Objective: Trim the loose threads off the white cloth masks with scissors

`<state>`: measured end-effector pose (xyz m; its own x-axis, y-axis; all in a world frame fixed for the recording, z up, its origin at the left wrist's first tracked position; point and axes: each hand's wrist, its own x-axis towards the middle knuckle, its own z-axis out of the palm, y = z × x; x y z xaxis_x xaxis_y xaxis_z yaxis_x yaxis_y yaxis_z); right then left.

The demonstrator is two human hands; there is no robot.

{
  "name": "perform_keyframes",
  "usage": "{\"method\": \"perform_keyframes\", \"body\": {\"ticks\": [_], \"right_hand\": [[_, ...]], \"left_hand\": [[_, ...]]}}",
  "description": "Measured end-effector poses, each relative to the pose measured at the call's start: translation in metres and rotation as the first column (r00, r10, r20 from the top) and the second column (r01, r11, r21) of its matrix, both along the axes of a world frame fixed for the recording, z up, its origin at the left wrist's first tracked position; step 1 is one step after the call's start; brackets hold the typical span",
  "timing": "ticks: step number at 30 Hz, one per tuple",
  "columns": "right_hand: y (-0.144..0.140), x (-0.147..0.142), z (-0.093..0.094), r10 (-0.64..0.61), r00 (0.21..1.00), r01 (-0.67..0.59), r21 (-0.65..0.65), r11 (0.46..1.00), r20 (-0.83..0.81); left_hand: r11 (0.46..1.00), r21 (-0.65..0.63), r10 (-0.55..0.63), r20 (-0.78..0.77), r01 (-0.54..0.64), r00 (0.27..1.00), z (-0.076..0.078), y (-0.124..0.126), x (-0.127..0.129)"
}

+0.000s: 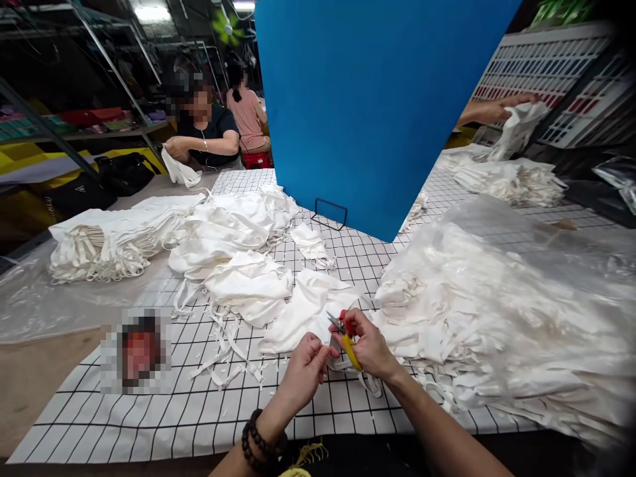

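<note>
My right hand (368, 346) is closed around small scissors with red and yellow handles (352, 353); their blades are apart and point up and to the left. Close beside it, my left hand (307, 366) pinches the edge of a white cloth piece (308, 308), which lies spread on the table in front of both hands. Thin white straps (370, 384) hang below my right hand. The exact bit of cloth between my left fingers is too small to make out.
A grid-patterned cloth (163, 424) covers the table. White garment pieces (243, 285) and a neat stack (114, 238) lie left. Plastic-covered white cloth (472, 298) fills the right. A tall blue board (372, 112) stands ahead. A co-worker (211, 132) handles white cloth across the table.
</note>
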<state>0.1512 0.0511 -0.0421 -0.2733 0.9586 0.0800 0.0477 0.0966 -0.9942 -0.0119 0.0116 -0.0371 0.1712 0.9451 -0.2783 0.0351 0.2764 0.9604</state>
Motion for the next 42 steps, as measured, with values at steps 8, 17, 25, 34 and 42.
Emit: {"method": "perform_keyframes", "body": {"ticks": [8, 17, 25, 34, 42], "right_hand": [[0.0, -0.001, -0.009, -0.071, 0.997, 0.071, -0.012, 0.997, 0.001], [-0.002, -0.014, -0.008, -0.046, 0.999, 0.043, -0.091, 0.995, -0.029], [-0.014, 0.029, 0.024, -0.003, 0.901, 0.058, -0.113, 0.992, 0.434], [-0.029, 0.027, 0.04, 0.067, 0.665, 0.007, -0.095, 0.995, 0.744], [-0.027, 0.024, 0.042, 0.085, 0.67, -0.036, -0.083, 0.996, 0.738]], "left_hand": [[0.98, 0.132, 0.16, -0.066, -0.151, 0.985, -0.002, 0.003, -0.003], [0.975, 0.173, 0.124, 0.103, -0.14, 0.987, -0.004, 0.006, -0.005], [0.97, 0.16, 0.148, 0.211, -0.183, 0.966, -0.013, 0.01, -0.005], [0.951, 0.293, 0.068, 0.133, -0.104, 0.989, -0.019, 0.009, -0.003], [0.947, 0.313, 0.034, 0.104, -0.065, 0.994, -0.018, 0.007, -0.005]]}}
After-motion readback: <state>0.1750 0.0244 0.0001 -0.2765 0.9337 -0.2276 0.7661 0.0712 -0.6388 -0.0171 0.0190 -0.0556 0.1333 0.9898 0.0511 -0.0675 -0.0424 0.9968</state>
